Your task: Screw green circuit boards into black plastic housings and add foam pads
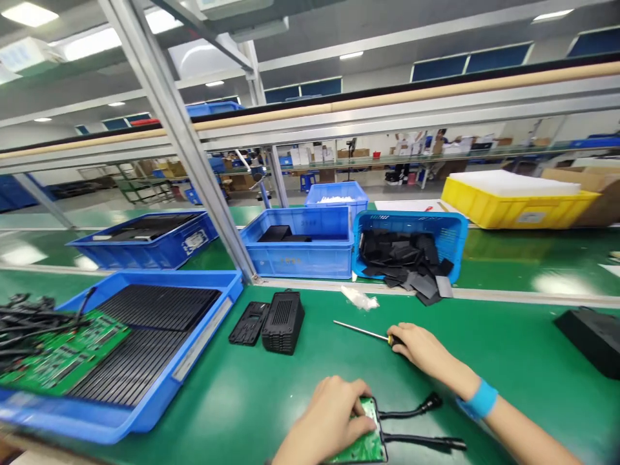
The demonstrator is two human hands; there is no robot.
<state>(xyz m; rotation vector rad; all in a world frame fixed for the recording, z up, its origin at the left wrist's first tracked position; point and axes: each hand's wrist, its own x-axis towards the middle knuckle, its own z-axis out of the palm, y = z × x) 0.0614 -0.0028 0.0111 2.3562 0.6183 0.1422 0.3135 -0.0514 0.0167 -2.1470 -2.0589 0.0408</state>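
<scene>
My left hand (334,413) presses down on a green circuit board (365,442) lying on the green table near the front edge. Two black cables with connectors (421,420) run right from the board. My right hand (419,349), with a blue wristband, closes on the handle of a screwdriver (361,331) whose thin metal shaft lies flat on the table pointing left. A black ribbed housing (283,321) and a flat black cover plate (249,323) sit further left, apart from both hands.
A large blue tray (145,413) at left holds black ribbed parts, green boards and cables. Blue bins (300,258), a tipped blue basket of black sheets (411,252), a yellow bin (518,206) and a slanted metal post (194,155) stand behind. A black box (591,336) sits far right.
</scene>
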